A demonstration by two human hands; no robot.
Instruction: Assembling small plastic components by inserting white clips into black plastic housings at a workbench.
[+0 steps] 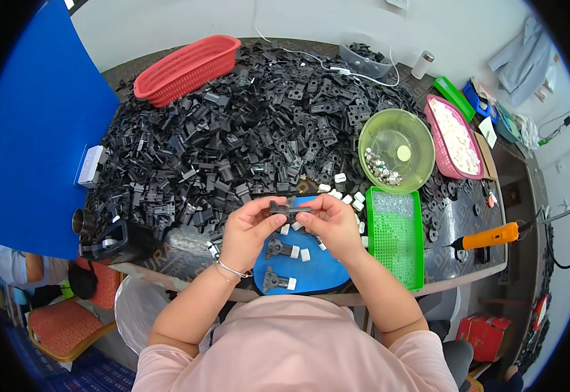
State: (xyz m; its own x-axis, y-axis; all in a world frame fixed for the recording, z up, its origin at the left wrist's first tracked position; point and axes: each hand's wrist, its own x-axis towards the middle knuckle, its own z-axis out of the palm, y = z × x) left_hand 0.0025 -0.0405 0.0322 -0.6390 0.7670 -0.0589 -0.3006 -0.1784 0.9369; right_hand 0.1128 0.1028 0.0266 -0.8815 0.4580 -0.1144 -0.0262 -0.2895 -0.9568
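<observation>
Over a blue mat (pixel 321 277), a black plastic part (pixel 289 210) is held level between my two hands. My left hand (pixel 251 225) pinches its wide end with thumb and fingers. At the narrow end, the fingers of my right hand (pixel 332 225) close round it; whether they also hold a small white cap there I cannot make out. Below, two similar black parts with white ends, an upper one (pixel 276 248) and a lower one (pixel 274 281), lie on the mat. A loose white cap (pixel 305 255) is beside the upper one.
A large heap of black parts (pixel 233 130) covers the table beyond my hands. To the right are a green tray (pixel 419 264), a yellow-green basket (pixel 431 147) with small metal pieces, a pink basket (pixel 473 175) and an orange electric screwdriver (pixel 491 236). A red basket (pixel 157 81) stands far left.
</observation>
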